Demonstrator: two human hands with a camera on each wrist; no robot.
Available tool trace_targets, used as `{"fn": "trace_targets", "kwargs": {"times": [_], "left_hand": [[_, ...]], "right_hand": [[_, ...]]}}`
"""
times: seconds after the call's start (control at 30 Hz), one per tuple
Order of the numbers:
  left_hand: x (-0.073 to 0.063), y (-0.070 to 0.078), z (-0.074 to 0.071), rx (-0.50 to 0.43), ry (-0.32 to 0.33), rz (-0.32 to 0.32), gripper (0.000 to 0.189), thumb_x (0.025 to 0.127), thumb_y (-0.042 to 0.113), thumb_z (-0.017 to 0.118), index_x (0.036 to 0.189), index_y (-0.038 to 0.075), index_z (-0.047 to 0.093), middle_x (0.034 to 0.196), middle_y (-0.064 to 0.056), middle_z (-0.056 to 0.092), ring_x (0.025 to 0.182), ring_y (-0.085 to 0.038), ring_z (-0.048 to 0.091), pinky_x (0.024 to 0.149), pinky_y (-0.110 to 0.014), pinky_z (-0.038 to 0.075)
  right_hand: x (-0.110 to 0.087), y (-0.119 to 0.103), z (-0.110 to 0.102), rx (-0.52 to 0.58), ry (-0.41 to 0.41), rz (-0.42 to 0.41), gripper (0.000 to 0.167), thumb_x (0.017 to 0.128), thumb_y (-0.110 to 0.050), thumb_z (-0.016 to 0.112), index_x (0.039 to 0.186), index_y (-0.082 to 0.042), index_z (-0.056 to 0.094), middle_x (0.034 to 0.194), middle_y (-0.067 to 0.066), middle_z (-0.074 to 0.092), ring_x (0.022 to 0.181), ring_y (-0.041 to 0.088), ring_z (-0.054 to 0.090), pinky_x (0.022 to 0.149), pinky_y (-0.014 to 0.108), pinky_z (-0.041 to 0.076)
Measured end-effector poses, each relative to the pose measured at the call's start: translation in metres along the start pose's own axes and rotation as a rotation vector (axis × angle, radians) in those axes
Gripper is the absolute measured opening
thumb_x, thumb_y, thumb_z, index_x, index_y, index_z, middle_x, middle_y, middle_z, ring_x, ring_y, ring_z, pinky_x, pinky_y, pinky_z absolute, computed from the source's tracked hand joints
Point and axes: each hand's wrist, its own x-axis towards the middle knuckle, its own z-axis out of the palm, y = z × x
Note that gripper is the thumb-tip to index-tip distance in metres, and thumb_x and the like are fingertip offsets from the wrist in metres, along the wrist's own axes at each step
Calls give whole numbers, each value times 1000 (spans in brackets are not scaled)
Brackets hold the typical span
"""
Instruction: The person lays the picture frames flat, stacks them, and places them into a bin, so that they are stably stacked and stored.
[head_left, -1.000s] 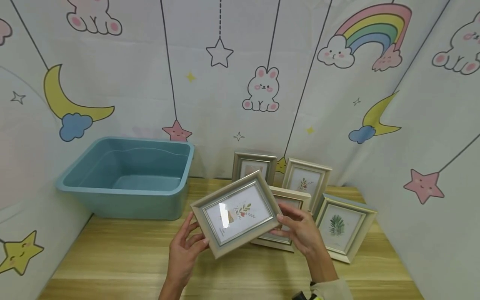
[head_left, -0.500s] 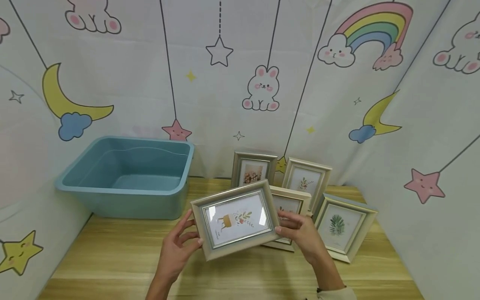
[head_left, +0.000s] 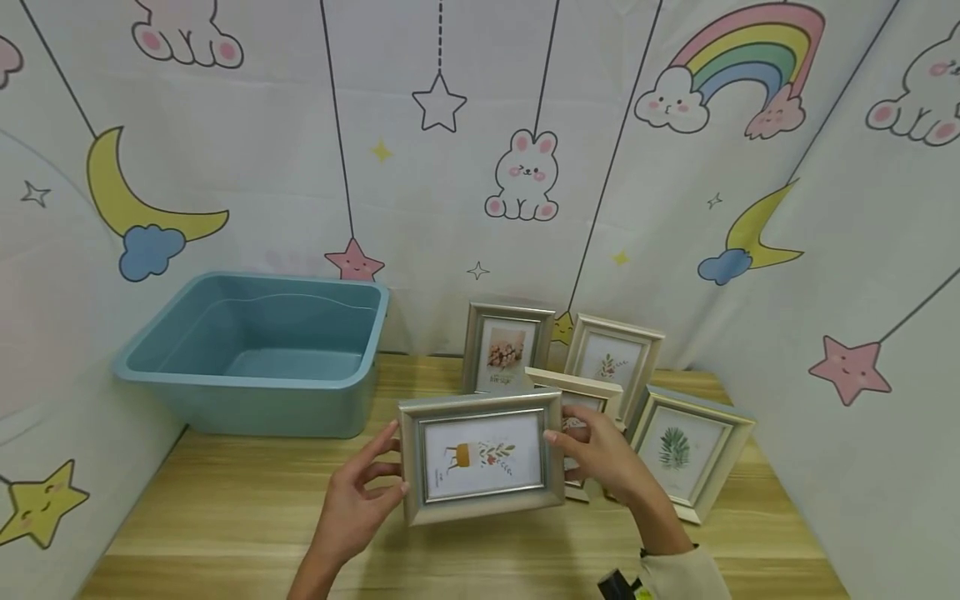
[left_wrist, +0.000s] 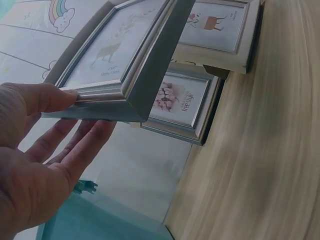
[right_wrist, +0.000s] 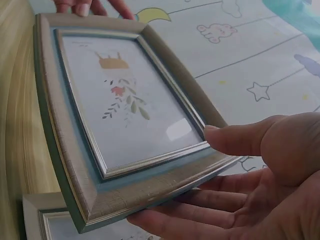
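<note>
Between both hands a silver-beige picture frame (head_left: 483, 508) is held sideways above the table, its print of an orange stool and leafy sprigs facing up toward the head camera. My left hand (head_left: 358, 492) pinches its left end, thumb on the front edge and fingers behind, as the left wrist view shows. At the opposite end, my right hand (head_left: 607, 454) grips the border, thumb (right_wrist: 240, 140) on the front and fingers beneath. Behind it a cream picture frame (head_left: 573, 385) is partly hidden by the held one.
A blue-green plastic tub (head_left: 255, 383) stands at the back left of the wooden table (head_left: 247, 517). More picture frames stand upright behind and right: a silver one (head_left: 471, 350), a beige one (head_left: 652, 350), and one with a green leaf print (head_left: 675, 450). A cartoon-printed cloth (head_left: 420, 200) hangs behind.
The held picture frame has turned from a steep tilt to nearly level and come slightly lower, both hands still gripping its ends. The silver frame's print behind has come into view.
</note>
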Motion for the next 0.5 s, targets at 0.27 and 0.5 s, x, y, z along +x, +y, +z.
{"fn": "trace_targets", "kwargs": {"times": [0.27,0.5], "left_hand": [[-1,8,6,93,9,41,74,73,-25,68,141,-1,54,120,-27,63,90,-2,66,69,-22,60],[-1,10,9,160,8,19,77,72,-25,69,142,4,55,120,-21,64,90,-7,67,69,-25,60]], "right_hand": [[9,6,5,-76,50,37,65,99,-19,63,149,7,33,133,41,52,116,50,61,65,42,62],[12,10,4,-82,34,73,34,98,-22,64,114,4,48,84,12,55,78,26,65,66,47,62]]}}
